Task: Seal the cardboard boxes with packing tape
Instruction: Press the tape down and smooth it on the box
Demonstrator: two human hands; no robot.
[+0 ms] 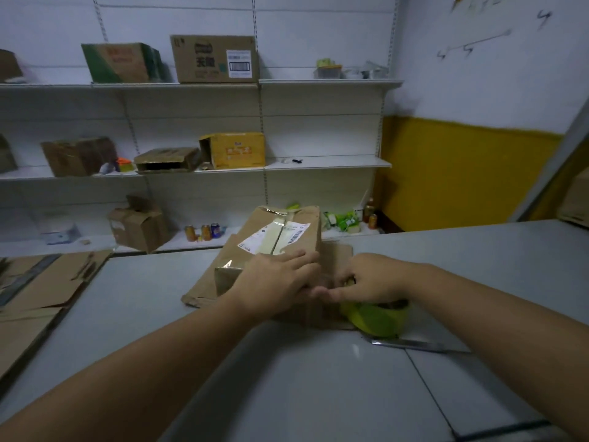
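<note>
A brown, matte cardboard box point(274, 237) with a white label point(264, 239) and glossy tape strips sits on flattened cardboard point(197, 291) on the smooth grey table point(287, 378). The left hand point(274, 279) lies flat on the box's near top, fingers straight. Just right of the box, the right hand point(369, 279) curls its fingers; whether they grip anything is too blurred to tell. A green tape roll point(376, 319) lies half hidden under that wrist.

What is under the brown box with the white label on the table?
A flattened cardboard sheet lies under the box, showing at its left and right sides. The left hand rests on the box and, with the right hand, covers the near edge.
</note>
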